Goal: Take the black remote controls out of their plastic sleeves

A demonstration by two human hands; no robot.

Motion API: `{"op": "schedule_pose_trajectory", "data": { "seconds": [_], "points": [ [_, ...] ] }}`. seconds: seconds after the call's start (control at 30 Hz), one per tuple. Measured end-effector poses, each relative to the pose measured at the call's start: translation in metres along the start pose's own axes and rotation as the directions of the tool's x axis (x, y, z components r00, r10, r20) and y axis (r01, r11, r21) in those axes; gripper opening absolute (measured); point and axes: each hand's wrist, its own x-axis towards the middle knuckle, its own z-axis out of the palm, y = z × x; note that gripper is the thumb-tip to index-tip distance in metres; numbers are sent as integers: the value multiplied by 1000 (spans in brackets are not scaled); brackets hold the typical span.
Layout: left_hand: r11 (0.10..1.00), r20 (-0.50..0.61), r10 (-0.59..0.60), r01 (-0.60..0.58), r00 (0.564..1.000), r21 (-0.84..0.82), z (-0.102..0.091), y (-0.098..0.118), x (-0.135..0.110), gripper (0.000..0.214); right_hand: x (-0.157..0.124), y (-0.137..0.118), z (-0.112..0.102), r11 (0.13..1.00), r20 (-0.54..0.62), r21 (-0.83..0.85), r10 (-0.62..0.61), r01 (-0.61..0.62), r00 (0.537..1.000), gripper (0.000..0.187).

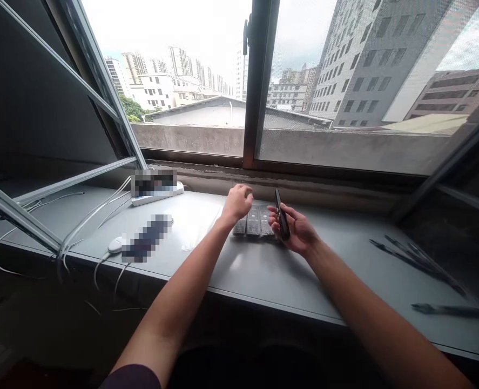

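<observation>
My right hand (296,229) is curled around a slim black remote control (282,216), held on edge just above the grey sill. A short row of remote controls (254,222) in clear wrapping lies flat on the sill (263,270) directly in front of it. My left hand (237,204) hovers over the left end of that row with its fingers bent into a loose fist; I cannot see anything in it.
A white power strip (158,195) and white cables (89,221) lie at the left, with a small white puck (115,245) and a blurred dark object (147,237). Thin dark strips (417,258) lie at the right. A window frame post (259,81) stands behind.
</observation>
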Motion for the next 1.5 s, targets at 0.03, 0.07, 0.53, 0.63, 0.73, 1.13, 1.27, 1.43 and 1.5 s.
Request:
{"op": "schedule_pose_trajectory", "data": {
  "seconds": [0.03, 0.07, 0.53, 0.63, 0.73, 1.13, 1.27, 1.43, 1.5],
  "points": [
    [994, -43, 89, -91, 995, -51, 7, 3, 4, 30, 0, -1, 1, 999, -48, -17, -39, 38, 998, 21],
    [984, -57, 154, -158, 986, -83, 14, 4, 5, 31, -1, -2, 2, 996, -85, -39, -83, 80, 993, 18],
    [945, 14, 320, -320, 947, 66, 7, 0, -23, 30, -8, 0, 2, 996, 119, -74, -42, 51, 992, 39],
    [950, 25, 308, -309, 951, 54, 10, 3, -28, 29, -5, 1, 2, 992, 60, -90, -86, 91, 994, 32],
    [948, 30, 315, -316, 949, 32, 14, 2, -29, 28, -1, 0, 0, 993, -61, -84, -88, 83, 994, 24],
    [954, 8, 299, -299, 954, -5, 18, -5, -29, 27, -4, -1, 0, 994, 80, -79, -68, 74, 994, 33],
    [948, -3, 317, -317, 948, -26, 19, -9, -28, 27, -3, 2, 2, 984, 18, -141, -105, 106, 994, 21],
    [955, -6, 295, -295, 955, -30, 17, -9, -28, 26, -4, 2, 4, 980, -54, -188, -67, 56, 996, 25],
    [958, 6, 286, -286, 958, -27, 16, -7, -28, 26, -5, 2, 5, 983, -23, -179, -52, 47, 998, 34]
  ]
}}
